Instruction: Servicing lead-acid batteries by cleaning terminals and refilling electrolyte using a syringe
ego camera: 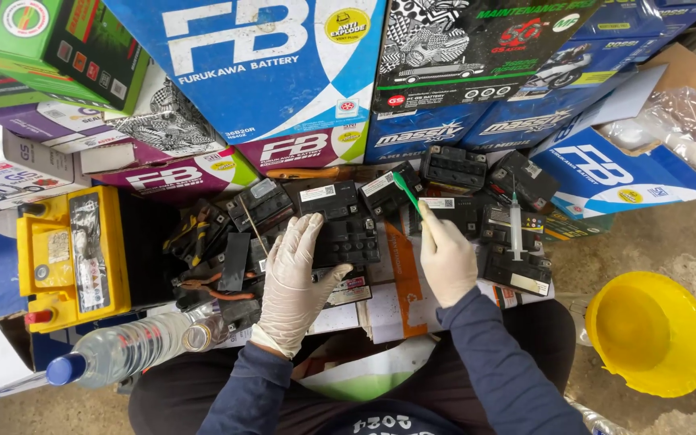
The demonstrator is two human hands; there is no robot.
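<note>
Batteries (348, 234) are lying before us; we are steadying one under our flat, open-fingered left hand (296, 278) while our right hand (445, 258) is pinching a green stick (406, 192), best aimed carefully.

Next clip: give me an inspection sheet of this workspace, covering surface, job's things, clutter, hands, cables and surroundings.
Surface: flattened white and orange cardboard sheet on the lap, concrete floor beside.
Job's things: small black rectangular batteries; thin green plastic stick.
Clutter: clear plastic syringe, clear water bottle with blue cap, yellow plastic funnel, orange-handled pliers.
Hands: gloved left hand rests flat on a battery; gloved right hand pinches the green stick.
Cables: nothing seen.
Surroundings: stacked blue, purple and green battery cartons; yellow-topped large battery.
</note>
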